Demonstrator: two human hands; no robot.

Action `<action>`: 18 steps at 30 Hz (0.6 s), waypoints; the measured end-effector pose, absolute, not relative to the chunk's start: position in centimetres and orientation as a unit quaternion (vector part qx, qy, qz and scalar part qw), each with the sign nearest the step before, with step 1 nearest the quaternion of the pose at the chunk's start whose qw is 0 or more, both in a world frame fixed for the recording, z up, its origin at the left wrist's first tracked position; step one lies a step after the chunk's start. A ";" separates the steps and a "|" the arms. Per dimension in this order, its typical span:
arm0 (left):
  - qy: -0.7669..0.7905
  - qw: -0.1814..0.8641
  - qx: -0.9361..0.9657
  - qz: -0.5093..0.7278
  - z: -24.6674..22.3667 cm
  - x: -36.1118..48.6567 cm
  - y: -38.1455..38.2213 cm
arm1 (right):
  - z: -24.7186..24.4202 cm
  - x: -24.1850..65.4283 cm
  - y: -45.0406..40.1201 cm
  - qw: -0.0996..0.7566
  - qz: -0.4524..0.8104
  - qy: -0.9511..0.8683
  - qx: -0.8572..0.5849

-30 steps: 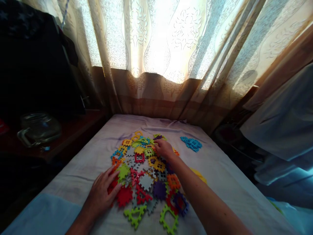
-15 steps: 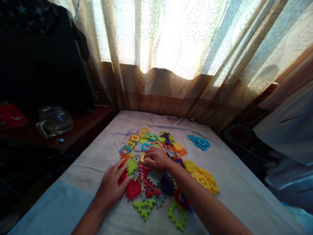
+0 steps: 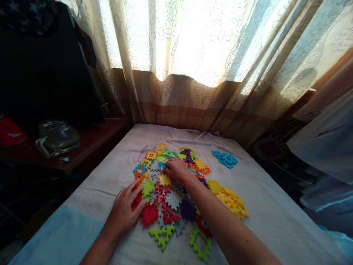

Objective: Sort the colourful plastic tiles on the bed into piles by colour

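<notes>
Many toothed pieces (image 3: 173, 201) heaped on the sheet (image 3: 110, 184), head view: left hand (image 3: 125, 206) at the left edge, fingers apart, by a red piece (image 3: 150, 215); right hand (image 3: 176, 169) farther in, fingers curled at a blue piece (image 3: 162, 165). Gripping? Cannot tell!

One heap (image 3: 173, 200), my two hands (image 3: 124, 208) on it; right of it, one blue pile (image 3: 225, 159), one yellow pile (image 3: 232, 202); left of it, one jug (image 3: 62, 137).

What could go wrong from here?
1. Pieces overlap in the mixed pile; lifting one with the right hand could drag neighbours along.
2. The right forearm appears close to the yellow heap, so a sideways sweep might scatter it.
</notes>
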State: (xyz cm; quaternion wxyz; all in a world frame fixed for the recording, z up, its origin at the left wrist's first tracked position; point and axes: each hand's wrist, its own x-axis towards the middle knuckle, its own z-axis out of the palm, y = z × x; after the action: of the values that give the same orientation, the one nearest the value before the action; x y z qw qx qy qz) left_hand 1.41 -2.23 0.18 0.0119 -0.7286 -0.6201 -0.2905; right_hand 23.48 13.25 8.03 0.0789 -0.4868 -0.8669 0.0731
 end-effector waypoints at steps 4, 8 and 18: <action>-0.619 0.018 -0.730 -0.288 0.1 1.3 -2.1 | 7.8 24.3 13.6 0.126 0.089 -0.833 -0.532; -0.617 0.033 -0.734 -0.283 -0.3 1.0 -1.9 | 7.8 28.0 15.1 0.188 0.110 -0.773 -0.596; -0.600 0.067 -0.748 -0.276 -0.7 0.3 -1.6 | 7.5 43.1 20.7 0.303 0.146 -0.574 -0.747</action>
State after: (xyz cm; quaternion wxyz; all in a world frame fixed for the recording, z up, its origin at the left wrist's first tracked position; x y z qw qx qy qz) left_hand 0.34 -1.62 -0.72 0.0670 -0.7481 -0.5996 -0.2764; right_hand 43.14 20.74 7.53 0.3026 -0.7468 -0.5740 0.1458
